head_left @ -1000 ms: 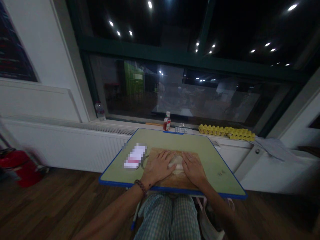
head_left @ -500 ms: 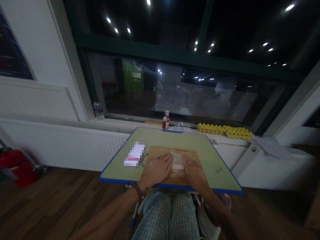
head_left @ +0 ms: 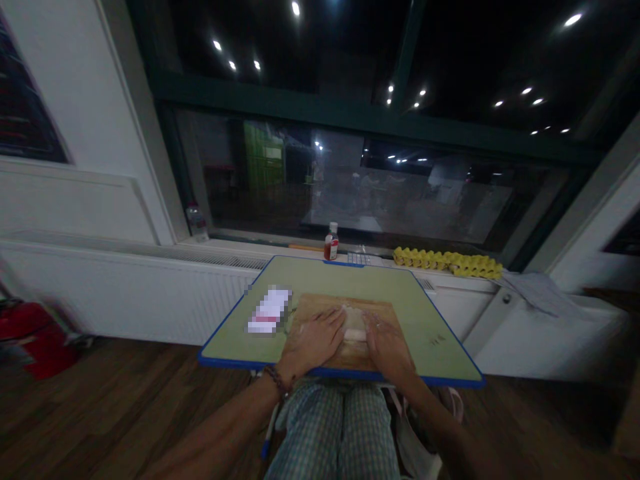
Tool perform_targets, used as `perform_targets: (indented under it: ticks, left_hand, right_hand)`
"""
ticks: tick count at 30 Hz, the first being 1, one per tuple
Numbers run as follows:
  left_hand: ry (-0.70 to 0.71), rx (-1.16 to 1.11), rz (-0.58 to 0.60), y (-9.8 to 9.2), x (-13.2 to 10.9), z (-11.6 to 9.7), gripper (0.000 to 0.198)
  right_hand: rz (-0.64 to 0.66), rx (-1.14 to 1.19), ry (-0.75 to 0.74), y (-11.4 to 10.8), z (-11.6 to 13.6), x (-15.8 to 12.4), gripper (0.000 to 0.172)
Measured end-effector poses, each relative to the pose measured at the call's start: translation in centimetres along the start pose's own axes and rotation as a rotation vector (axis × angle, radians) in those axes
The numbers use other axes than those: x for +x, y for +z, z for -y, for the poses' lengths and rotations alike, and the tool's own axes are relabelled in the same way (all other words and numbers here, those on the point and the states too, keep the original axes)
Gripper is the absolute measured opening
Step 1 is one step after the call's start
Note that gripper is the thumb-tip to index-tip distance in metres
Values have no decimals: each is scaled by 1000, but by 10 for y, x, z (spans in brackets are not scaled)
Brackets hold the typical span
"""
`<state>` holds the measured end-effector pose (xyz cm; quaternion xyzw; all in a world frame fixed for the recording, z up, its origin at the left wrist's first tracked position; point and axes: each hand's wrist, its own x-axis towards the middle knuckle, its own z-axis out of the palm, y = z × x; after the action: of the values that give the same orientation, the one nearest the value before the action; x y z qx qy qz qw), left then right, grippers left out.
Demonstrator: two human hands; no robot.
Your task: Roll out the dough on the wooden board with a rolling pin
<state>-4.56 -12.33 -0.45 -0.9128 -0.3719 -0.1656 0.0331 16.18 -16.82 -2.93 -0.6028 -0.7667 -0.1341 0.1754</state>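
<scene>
A pale piece of dough lies on a wooden board, a flat part at the back and a thicker rounded roll along its near side. My left hand rests flat over the dough's left end, fingers stretched forward. At the right end lies my right hand, palm down with its fingers extended and touching the dough. Both hands cover the ends of the dough, so its full width is hidden. The board sits at the near middle of a small green table with a blue edge.
A phone, blurred out, lies left of the board. Behind the table, the sill holds a small bottle with a white cap, a yellow egg carton and a plastic water bottle. A red fire extinguisher stands on the floor at left.
Both hands stay almost in place on the dough. Its flat part behind the roll looks slightly shorter or more covered now. The view has tilted very slightly.
</scene>
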Motion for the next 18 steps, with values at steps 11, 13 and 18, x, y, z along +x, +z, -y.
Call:
perform_targets:
  ticks: [11, 13, 18]
  left_hand:
    - [-153, 2, 47, 20, 55, 32, 51]
    - [-224, -12, 57, 19, 61, 34, 51]
    - [-345, -53, 78, 12, 72, 37, 55]
  right_hand:
    - [218, -112, 116, -7, -6, 60, 48]
    - [250, -88, 154, -4, -9, 68, 48]
    - [366, -12, 172, 2, -19, 84, 50]
